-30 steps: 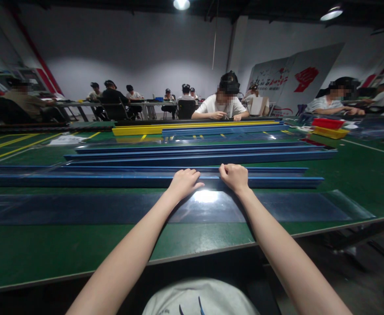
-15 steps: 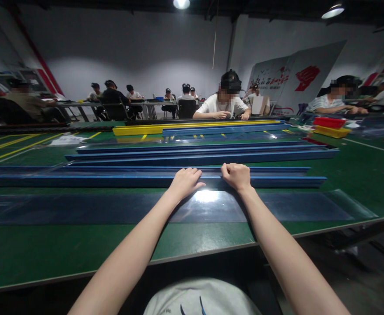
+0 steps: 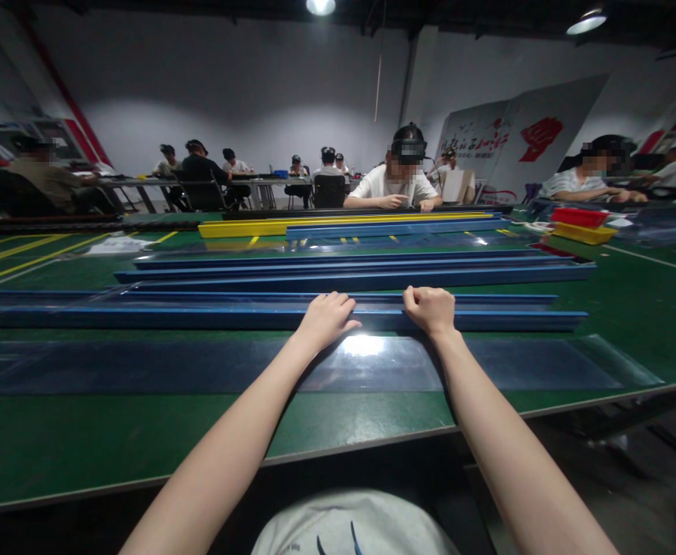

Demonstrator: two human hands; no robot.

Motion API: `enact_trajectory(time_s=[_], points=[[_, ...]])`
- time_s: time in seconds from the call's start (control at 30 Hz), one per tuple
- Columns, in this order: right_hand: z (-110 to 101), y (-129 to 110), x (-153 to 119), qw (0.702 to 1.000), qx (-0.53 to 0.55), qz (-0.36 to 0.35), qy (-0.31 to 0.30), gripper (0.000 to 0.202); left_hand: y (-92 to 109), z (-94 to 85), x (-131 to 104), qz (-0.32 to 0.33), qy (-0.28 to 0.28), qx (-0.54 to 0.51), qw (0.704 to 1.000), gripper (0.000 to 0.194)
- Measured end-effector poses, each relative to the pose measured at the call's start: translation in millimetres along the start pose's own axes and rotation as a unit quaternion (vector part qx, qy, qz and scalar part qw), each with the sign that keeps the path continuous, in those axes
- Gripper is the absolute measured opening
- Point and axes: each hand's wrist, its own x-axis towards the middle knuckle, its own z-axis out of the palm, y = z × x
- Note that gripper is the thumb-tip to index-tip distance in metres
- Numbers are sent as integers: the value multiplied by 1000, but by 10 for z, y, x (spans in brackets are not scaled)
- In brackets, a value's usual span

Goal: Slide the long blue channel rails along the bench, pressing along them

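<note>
A long blue channel strip [image 3: 516, 318] with raised edges lies crosswise on the green table, just beyond a clear plastic sheet [image 3: 505, 362]. My left hand [image 3: 329, 317] rests over the strip near its middle, fingers bent over the channel and thumb pointing right. To its right, my right hand [image 3: 432, 308] is closed on the same strip, its fingers curled over the far side. The undersides of both hands are hidden. More blue strips [image 3: 372, 276] lie parallel behind it.
Farther back are a yellow strip [image 3: 239, 230], a red tray [image 3: 580, 216] and a yellow tray [image 3: 583, 233]. A person [image 3: 392, 187] sits across the table, with others around. The table's near edge [image 3: 372, 446] runs below my forearms.
The near blue strip has slid slightly right, and my right hand has moved right with it. My left hand is almost where it was.
</note>
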Motion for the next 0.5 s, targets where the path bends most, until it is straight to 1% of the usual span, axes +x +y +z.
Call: enact_trajectory(time_s=[0.13,0.5], points=[[-8,-9,-4,1000,-2,3,-3,43,5,-2,-1,-2,-12,6,1000,28],[-8,-12,-5,1000,4,4,-1,44,1,14,-1,-4,-19,10,1000,28]])
